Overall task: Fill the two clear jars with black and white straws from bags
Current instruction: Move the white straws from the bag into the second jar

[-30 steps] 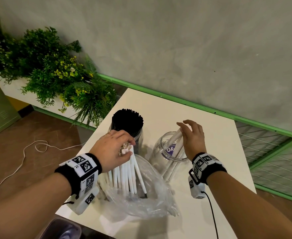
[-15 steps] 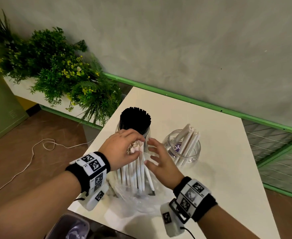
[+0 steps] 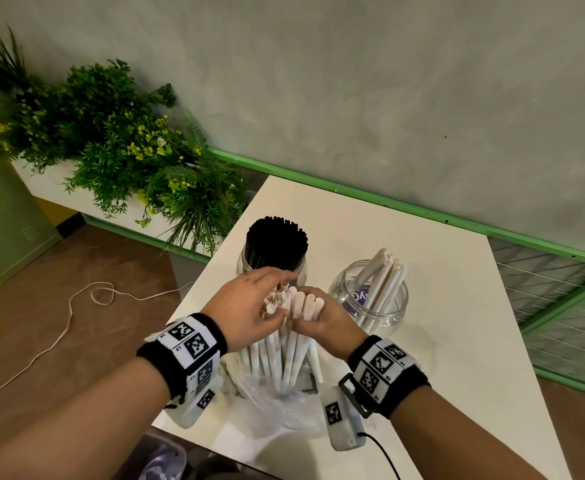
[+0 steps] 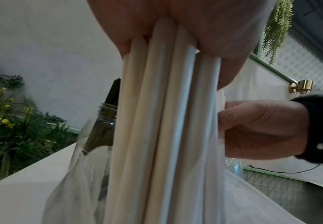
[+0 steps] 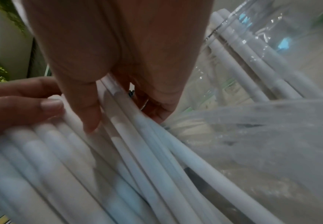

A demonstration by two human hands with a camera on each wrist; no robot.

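Nearest me, over the bag (image 3: 267,403) on the worktop (image 3: 440,341), both hands grip white straws (image 3: 284,344): left hand (image 3: 249,306) steadying the bundle, right hand (image 3: 322,318) closed round a few. Best lift them straight up, then tip them into the half-empty jar (image 3: 370,299) just beyond; the black-straw jar (image 3: 270,261) looks full.

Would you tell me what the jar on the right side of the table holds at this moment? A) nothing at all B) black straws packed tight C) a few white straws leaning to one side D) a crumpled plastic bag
C: the right jar holds only a few white straws, leaning against its rim.
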